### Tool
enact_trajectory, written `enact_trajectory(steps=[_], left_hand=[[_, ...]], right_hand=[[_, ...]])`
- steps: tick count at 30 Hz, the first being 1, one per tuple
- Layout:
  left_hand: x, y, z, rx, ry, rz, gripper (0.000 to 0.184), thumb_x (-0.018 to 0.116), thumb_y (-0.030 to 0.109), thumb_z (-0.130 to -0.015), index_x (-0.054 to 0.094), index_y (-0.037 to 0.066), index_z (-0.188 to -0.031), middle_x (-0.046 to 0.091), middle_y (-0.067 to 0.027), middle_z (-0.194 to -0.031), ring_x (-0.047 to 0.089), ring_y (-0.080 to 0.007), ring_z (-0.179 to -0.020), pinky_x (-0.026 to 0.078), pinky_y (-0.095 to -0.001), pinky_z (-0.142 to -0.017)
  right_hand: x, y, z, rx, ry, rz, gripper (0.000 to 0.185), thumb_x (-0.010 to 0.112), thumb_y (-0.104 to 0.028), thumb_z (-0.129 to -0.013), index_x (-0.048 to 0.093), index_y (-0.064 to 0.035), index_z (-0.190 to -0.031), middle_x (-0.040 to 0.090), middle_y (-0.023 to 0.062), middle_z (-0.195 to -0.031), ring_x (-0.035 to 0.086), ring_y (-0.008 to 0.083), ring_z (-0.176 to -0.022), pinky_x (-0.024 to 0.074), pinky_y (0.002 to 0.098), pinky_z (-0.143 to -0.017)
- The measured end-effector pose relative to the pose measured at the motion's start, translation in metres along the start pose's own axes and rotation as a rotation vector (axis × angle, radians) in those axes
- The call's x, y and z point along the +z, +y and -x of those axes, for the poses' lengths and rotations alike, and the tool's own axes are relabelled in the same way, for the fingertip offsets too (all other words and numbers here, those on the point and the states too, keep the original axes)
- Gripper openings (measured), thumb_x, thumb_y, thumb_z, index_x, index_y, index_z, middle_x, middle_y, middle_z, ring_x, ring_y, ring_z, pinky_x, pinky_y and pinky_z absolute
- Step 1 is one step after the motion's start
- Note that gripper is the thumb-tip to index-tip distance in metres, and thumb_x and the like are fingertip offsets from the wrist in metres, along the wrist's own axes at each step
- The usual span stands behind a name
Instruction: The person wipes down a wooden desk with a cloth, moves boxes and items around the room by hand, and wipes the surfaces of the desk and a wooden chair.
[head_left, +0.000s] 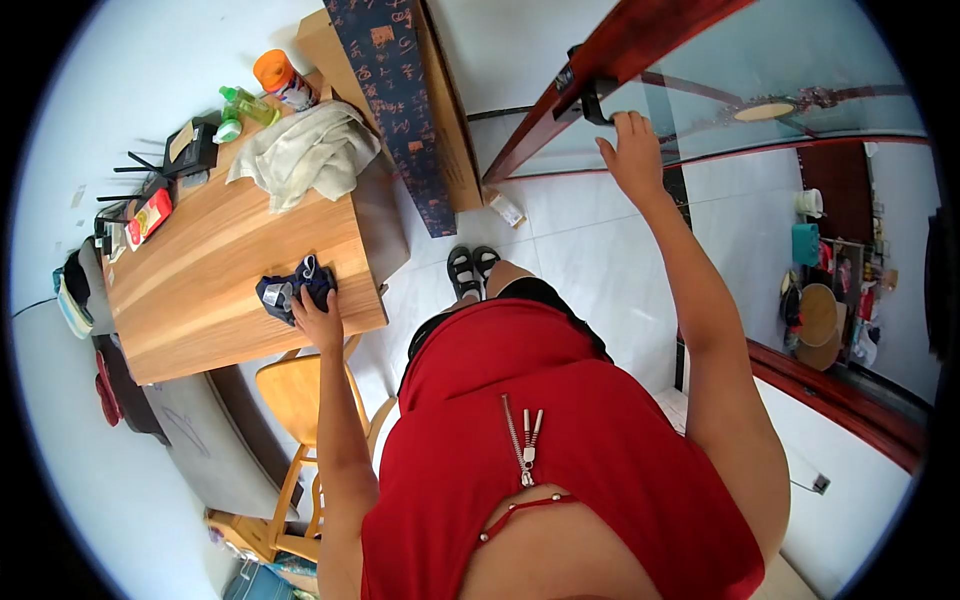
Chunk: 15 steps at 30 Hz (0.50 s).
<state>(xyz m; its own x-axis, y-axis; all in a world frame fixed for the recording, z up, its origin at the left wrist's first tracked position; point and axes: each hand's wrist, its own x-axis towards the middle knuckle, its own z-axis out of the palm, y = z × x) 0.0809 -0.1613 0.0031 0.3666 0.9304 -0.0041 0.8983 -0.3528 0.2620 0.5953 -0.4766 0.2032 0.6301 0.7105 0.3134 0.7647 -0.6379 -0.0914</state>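
Observation:
My left hand [318,322] is at the near right corner of the wooden table, its fingers closed on a bunched dark blue cloth [312,275] with a pale patch. That cloth lies on the tabletop, and part of it is hidden by my fingers. Out to the right, my right hand [637,165] is raised beside the black door handle [595,103] of a red-framed glass door [640,50]. Its fingers are apart and hold nothing, with the fingertips close to the handle; whether they touch it I cannot tell.
On the wooden table [190,300] are a crumpled pale towel [305,155], an orange-lidded container [283,78], a green bottle [250,105] and a black router [190,150]. A wooden chair [285,400] stands at its near side. Long boxes [400,120] lean behind it.

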Motion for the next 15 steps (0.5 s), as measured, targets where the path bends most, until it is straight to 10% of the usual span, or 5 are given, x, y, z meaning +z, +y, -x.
enact_trajectory(steps=[15], left_hand=[[0.007,0.147,-0.048,0.386,0.114,0.158,0.078,0.07,0.043,-0.087,0.037,0.011,-0.15,0.028,-0.0245,-0.156,0.025,-0.0444,-0.145,0.021,-0.061,-0.113]], right_hand=[[-0.036,-0.011,0.088,0.018,-0.05,-0.016,0.039,0.077,-0.006,-0.075,0.052,-0.0008,-0.105,0.053,0.0229,-0.109,0.052,0.0416,-0.106,0.0448,0.0476,-0.091]])
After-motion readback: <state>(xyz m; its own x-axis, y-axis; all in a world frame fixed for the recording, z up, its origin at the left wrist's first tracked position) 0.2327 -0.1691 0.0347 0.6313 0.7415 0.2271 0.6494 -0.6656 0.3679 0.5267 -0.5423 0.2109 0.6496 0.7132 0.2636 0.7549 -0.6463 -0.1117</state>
